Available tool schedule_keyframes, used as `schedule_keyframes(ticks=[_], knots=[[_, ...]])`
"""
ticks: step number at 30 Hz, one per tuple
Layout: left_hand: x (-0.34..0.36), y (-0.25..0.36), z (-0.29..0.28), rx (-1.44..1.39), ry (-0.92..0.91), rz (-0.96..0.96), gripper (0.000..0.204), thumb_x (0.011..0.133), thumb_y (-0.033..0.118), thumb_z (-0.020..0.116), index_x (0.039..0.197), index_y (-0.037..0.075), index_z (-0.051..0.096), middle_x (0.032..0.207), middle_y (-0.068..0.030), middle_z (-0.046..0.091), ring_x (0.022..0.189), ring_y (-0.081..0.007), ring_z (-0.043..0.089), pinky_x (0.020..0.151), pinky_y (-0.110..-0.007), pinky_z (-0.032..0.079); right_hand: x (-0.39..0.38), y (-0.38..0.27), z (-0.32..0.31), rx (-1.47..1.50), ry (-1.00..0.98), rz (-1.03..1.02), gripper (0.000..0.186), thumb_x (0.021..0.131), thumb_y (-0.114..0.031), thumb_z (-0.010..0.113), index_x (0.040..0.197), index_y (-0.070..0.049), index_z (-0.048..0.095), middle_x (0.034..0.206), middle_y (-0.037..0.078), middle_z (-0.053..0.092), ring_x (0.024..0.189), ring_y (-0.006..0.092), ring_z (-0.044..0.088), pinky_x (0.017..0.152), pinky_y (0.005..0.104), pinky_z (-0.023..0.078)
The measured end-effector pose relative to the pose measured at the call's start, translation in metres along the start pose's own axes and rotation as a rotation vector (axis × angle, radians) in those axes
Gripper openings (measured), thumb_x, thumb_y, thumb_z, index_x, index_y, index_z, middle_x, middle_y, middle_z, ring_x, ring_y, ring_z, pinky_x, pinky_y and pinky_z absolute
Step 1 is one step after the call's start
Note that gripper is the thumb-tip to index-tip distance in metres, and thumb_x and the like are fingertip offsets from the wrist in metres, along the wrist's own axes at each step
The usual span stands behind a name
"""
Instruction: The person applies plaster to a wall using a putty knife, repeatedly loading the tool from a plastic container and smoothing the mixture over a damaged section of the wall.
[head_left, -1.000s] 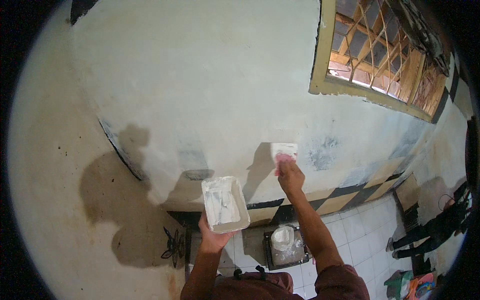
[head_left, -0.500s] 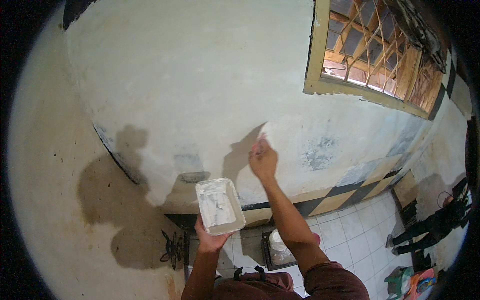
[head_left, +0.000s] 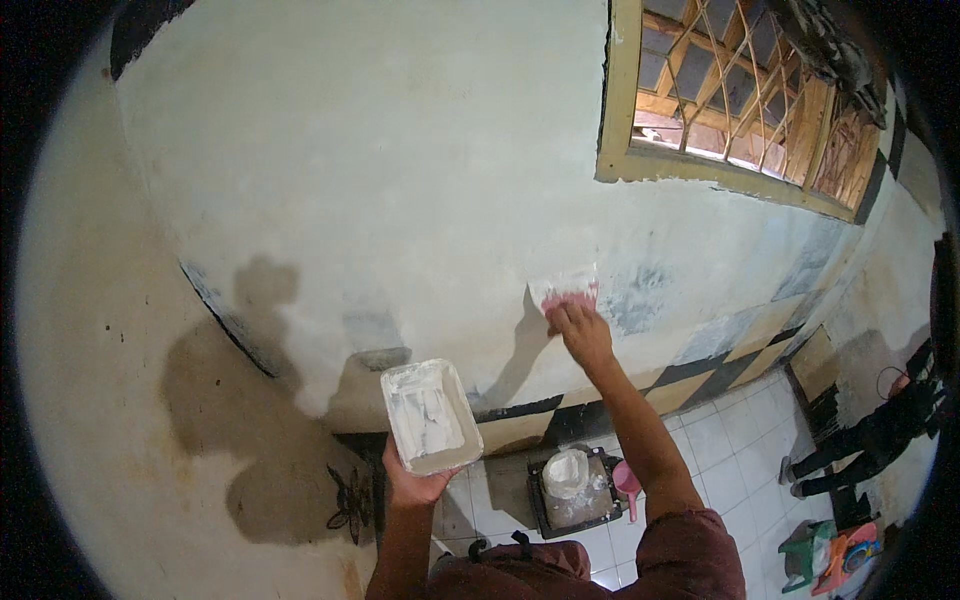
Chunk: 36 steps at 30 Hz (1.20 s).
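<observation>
My left hand (head_left: 414, 470) grips a white rectangular tray (head_left: 432, 415) from below; white paste is smeared over its inside. My right hand (head_left: 585, 335) is closed on a pink-and-white putty scraper (head_left: 568, 295), whose wide blade is on the pale wall (head_left: 450, 160) just left of a bluish-grey patch (head_left: 640, 298).
A black stand (head_left: 578, 500) on white floor tiles (head_left: 720, 430) holds a white tub (head_left: 565, 472), beside a pink dipper (head_left: 626, 482). A barred window (head_left: 740, 100) is upper right. Another person (head_left: 870, 440) stands at the right, near green and orange plastic items (head_left: 830, 555).
My right hand and the scraper went up and left, then came back down and right, the blade turning flatter. The view has shifted slightly; my left hand still holds the tray.
</observation>
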<state>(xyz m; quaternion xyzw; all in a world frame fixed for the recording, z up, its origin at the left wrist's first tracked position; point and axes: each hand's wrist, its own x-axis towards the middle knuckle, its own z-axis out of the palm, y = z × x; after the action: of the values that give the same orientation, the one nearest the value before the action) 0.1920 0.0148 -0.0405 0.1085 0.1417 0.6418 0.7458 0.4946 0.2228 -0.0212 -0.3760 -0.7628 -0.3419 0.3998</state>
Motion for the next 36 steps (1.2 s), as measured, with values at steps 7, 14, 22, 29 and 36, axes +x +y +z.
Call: schedule_keyframes(ticks=[7, 14, 22, 29, 36], knots=[[-0.005, -0.002, 0.002, 0.056, -0.025, 0.006, 0.060, 0.091, 0.052, 0.040, 0.139, 0.017, 0.048, 0.137, -0.0104, 0.052, 0.124, -0.0374, 0.051, 0.096, -0.065, 0.041, 0.062, -0.021, -0.067, -0.034, 0.000, 0.196, 0.019, 0.071, -0.017, 0.069, 0.084, -0.014, 0.056, 0.080, 0.004, 0.057, 0.071, 0.0242, 0.062, 0.060, 0.0363, 0.052], [-0.003, -0.005, 0.025, 0.002, 0.020, -0.005, 0.053, 0.091, 0.049, 0.041, 0.131, 0.017, 0.055, 0.127, -0.0068, 0.060, 0.114, -0.0321, 0.059, 0.085, -0.056, 0.051, 0.010, -0.020, -0.022, -0.002, -0.004, 0.158, 0.020, 0.071, -0.013, 0.067, 0.088, -0.014, 0.056, 0.076, 0.005, 0.056, 0.068, 0.0255, 0.061, 0.057, 0.0377, 0.050], [-0.002, -0.011, 0.032, 0.044, 0.027, 0.001, 0.052, 0.091, 0.050, 0.041, 0.129, 0.017, 0.057, 0.126, -0.0056, 0.061, 0.114, -0.0310, 0.059, 0.086, -0.055, 0.051, 0.076, 0.006, -0.048, 0.012, 0.045, 0.189, 0.018, 0.073, -0.012, 0.066, 0.088, -0.013, 0.055, 0.082, 0.005, 0.057, 0.071, 0.0280, 0.062, 0.057, 0.0393, 0.051], [-0.006, -0.006, 0.027, -0.011, -0.023, -0.028, 0.054, 0.090, 0.050, 0.043, 0.129, 0.016, 0.057, 0.129, -0.0053, 0.059, 0.120, -0.0307, 0.055, 0.093, -0.056, 0.046, 0.022, -0.028, -0.033, 0.047, -0.153, 0.229, 0.032, 0.073, -0.014, 0.068, 0.103, -0.010, 0.056, 0.092, 0.010, 0.057, 0.075, 0.0302, 0.062, 0.062, 0.0391, 0.054], [-0.005, -0.015, 0.021, -0.009, -0.015, -0.039, 0.055, 0.091, 0.049, 0.042, 0.133, 0.016, 0.054, 0.131, -0.0068, 0.057, 0.120, -0.0314, 0.054, 0.096, -0.057, 0.045, 0.042, -0.005, -0.023, -0.010, -0.100, 0.114, 0.033, 0.070, -0.015, 0.071, 0.099, -0.009, 0.056, 0.090, 0.011, 0.055, 0.080, 0.0290, 0.061, 0.063, 0.0377, 0.054]])
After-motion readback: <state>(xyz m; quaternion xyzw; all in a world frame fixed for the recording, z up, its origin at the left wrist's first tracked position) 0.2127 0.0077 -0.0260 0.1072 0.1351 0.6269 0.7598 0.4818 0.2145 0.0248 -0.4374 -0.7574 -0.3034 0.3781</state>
